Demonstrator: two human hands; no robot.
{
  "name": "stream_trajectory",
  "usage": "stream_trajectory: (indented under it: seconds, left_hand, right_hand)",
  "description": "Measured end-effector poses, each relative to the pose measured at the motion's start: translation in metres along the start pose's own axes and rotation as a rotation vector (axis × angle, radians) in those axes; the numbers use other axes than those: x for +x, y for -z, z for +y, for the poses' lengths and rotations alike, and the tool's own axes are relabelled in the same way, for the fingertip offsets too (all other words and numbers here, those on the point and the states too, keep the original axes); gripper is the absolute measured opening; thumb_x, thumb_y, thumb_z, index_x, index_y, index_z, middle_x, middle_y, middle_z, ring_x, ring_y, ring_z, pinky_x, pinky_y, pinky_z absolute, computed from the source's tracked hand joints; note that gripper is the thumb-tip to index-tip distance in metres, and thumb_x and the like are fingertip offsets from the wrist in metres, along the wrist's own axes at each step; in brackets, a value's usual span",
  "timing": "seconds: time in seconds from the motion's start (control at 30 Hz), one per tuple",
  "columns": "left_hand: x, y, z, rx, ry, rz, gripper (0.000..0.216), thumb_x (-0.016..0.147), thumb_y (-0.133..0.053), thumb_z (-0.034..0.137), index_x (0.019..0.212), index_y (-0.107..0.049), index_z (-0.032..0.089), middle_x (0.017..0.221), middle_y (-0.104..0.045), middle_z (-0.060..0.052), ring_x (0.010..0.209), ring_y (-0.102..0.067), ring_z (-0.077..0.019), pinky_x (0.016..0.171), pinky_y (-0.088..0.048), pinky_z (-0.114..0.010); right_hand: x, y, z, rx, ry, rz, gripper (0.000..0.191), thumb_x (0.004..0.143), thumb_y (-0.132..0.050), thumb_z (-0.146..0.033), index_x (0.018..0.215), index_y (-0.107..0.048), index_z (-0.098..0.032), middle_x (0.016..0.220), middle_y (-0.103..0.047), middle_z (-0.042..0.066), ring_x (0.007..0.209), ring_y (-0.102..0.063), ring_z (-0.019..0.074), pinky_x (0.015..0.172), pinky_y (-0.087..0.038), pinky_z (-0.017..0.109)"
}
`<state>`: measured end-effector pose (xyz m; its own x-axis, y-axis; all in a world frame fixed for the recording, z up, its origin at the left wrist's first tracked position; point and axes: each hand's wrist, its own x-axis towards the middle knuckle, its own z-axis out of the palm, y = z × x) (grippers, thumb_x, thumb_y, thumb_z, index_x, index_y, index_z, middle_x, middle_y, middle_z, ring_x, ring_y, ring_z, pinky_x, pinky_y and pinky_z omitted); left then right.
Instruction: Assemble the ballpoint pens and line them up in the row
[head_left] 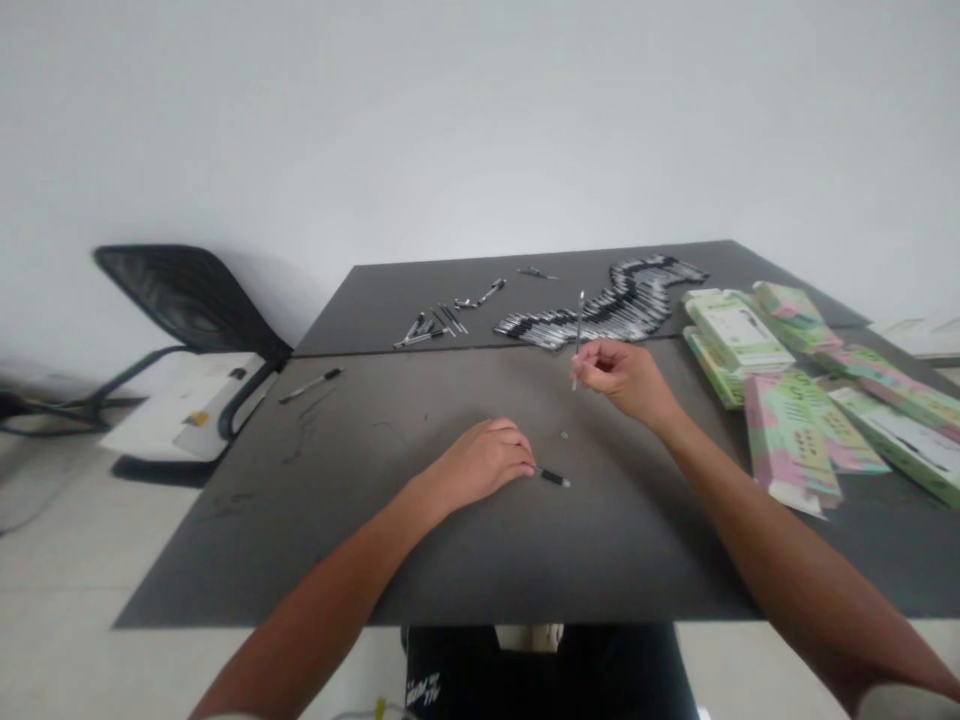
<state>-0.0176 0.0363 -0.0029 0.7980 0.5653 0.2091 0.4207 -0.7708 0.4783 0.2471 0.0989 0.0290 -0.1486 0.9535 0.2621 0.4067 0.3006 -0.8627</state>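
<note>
My right hand (626,378) is raised over the table, thumb and fingers pinching a slim pen refill (580,318) that stands nearly upright. My left hand (486,460) rests low on the tabletop, its fingers curled over one end of a pen barrel (555,478). The barrel's black grip and clear tip stick out to the right of the fingers; its other end is hidden under them. Between the two hands lies a tiny ring-like piece (564,434), too small to name.
A long curving row of pens (637,300) covers the back right of the dark table (300,540). Loose pens and thin rods (427,328) lie further left, with a single pen (311,385) near the edge. Printed boxes (787,430) crowd the right; a chair (191,300) holds a white box (184,410).
</note>
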Motion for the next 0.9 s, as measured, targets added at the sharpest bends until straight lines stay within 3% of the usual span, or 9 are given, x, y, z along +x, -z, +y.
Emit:
stream_trajectory:
  seconds: [0.17,0.33,0.5,0.9]
  left_hand:
    - [-0.001,-0.013,0.009,-0.005,0.163,0.146,0.025,0.114,-0.052,0.033,0.115,-0.074,0.020,0.107,-0.083,-0.005,0.096,-0.076,-0.0199,0.094,-0.056,-0.033]
    - [-0.004,-0.020,0.025,-0.048,0.267,0.275,0.036,0.116,-0.043,0.044,0.113,-0.070,0.021,0.101,-0.085,-0.003,0.090,-0.080,-0.0182,0.087,-0.060,-0.029]
    - [-0.002,-0.013,0.037,-0.050,0.293,0.345,0.042,0.116,-0.042,0.049,0.106,-0.074,0.022,0.092,-0.085,-0.001,0.081,-0.081,-0.0159,0.079,-0.061,-0.024]
    - [-0.006,-0.013,0.038,0.056,0.237,0.384,0.040,0.116,-0.045,0.047,0.106,-0.074,0.021,0.093,-0.086,-0.001,0.078,-0.081,-0.0142,0.077,-0.060,-0.023]
  right_hand:
    - [-0.019,0.008,-0.011,0.317,0.035,0.108,0.033,0.083,-0.085,-0.045,0.085,-0.065,-0.020,0.072,-0.077,0.002,0.054,-0.061,0.0105,0.049,-0.046,0.021]
    - [-0.035,0.006,-0.038,0.449,0.075,0.159,0.024,0.087,-0.088,-0.039,0.088,-0.070,-0.022,0.077,-0.081,0.001,0.055,-0.066,0.0108,0.046,-0.050,0.021]
    - [-0.052,-0.001,-0.054,0.443,0.077,0.120,0.015,0.086,-0.089,-0.030,0.090,-0.075,-0.026,0.079,-0.082,-0.001,0.060,-0.070,0.0130,0.054,-0.058,0.024]
    - [-0.058,-0.005,-0.053,0.312,0.141,0.130,0.018,0.085,-0.089,-0.036,0.083,-0.074,-0.027,0.084,-0.081,0.000,0.062,-0.072,0.0160,0.050,-0.052,0.028]
